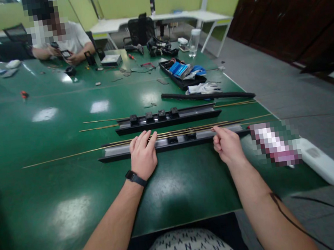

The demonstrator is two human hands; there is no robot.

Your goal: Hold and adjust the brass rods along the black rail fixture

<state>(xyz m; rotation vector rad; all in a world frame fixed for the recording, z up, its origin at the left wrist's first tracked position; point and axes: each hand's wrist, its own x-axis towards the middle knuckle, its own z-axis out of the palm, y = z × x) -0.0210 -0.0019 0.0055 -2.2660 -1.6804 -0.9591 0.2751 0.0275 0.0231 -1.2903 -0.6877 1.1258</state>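
Observation:
Across the table in front of me lies a black channel-shaped rail [117, 151] with a silver inside and dark blocks [190, 134] set in it. Thin brass-coloured rods [66, 157] run lengthwise along it and stick out past both ends. My left hand [144, 155], wearing a dark wristband, rests on the rail's left part with its fingers stretched over it. My right hand [227, 143] is closed at the rail's right part, thumb and forefinger pinched at a rod. Just behind lies a similar rail [169, 121] with several dark blocks and rods.
Behind the rails lie a long black tube [209, 95], white gloves [203, 88] and a black tray [179, 81] holding blue items. A white power strip [325, 160] is at the right edge. Another person [62, 40] sits across the green table [83, 219], holding a small device.

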